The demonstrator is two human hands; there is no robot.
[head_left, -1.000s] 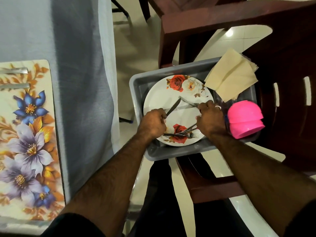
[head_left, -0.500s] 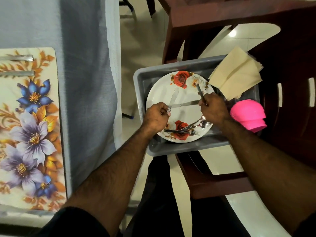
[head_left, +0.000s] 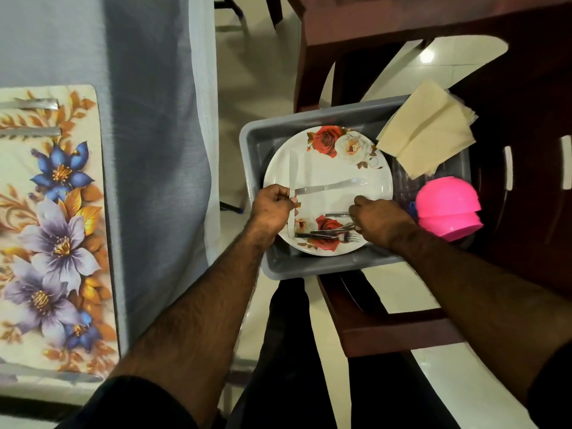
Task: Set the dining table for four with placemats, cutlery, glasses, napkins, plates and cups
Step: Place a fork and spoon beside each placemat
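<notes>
No readable text, labels, brands, numbers or signs anywhere. Plate (head_left: 328, 168) carries only rose print; placemat (head_left: 46, 212) only flower pattern. Knife handles bear small embossed marks, too small to read.

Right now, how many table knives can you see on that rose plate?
2. One knife stands upright in the left hand; the other knife points right from the same hand. More may hide under the right hand.
</notes>
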